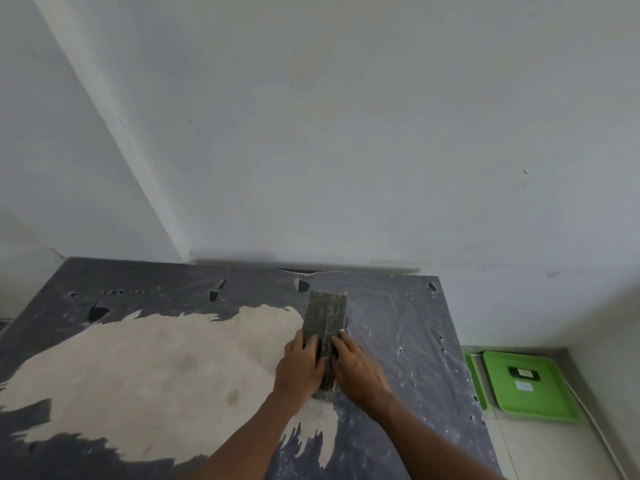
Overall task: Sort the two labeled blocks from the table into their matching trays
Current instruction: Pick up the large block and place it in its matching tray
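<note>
A long dark grey-green block (326,315) lies on the worn table (138,358), its far end towards the wall. My left hand (300,367) grips its left side and my right hand (356,367) grips its right side, both near the block's close end. Any label on the block is not readable. On the floor to the right of the table lies a green tray (554,407) carrying a dark label (524,373) and a small white one. The edge of a second green tray (475,379) shows beside it, mostly hidden by the table.
The table's dark covering is torn, with a large bare pale patch (156,368) on the left. White walls stand close behind and to the left. The table's right edge (460,358) drops to a pale tiled floor.
</note>
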